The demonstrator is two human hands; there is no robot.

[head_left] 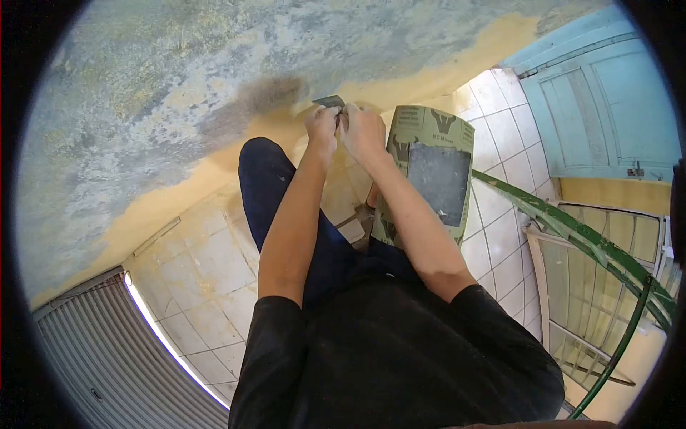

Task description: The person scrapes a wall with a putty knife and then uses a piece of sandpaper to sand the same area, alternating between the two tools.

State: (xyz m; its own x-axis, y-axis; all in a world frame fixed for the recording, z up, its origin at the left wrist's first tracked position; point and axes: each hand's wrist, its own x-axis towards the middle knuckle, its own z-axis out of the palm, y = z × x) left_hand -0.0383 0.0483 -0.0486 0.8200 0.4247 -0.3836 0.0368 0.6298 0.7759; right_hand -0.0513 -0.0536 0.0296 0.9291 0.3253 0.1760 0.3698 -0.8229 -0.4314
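Note:
My left hand [323,129] and my right hand [363,132] are close together in front of the wall, fingers closed. Both pinch a small dark grey piece of sandpaper [329,101], its flat end sticking out past the left fingertips toward the wall. Beside my right forearm, a green printed sandpaper sheet [435,123] with bull-head logos rests over my right leg. On the sheet lies a dark grey rectangle [439,182], similar in colour to the held piece. The wall [179,93] ahead is patchy blue-grey and yellow, with a brownish smudge left of my hands.
White floor tiles [204,286] stretch below, dusty near the wall. A grey corrugated shutter [121,357] stands at lower left. To the right are a light blue door [607,107], a green metal bar [572,230] and a framed metal grille [607,286].

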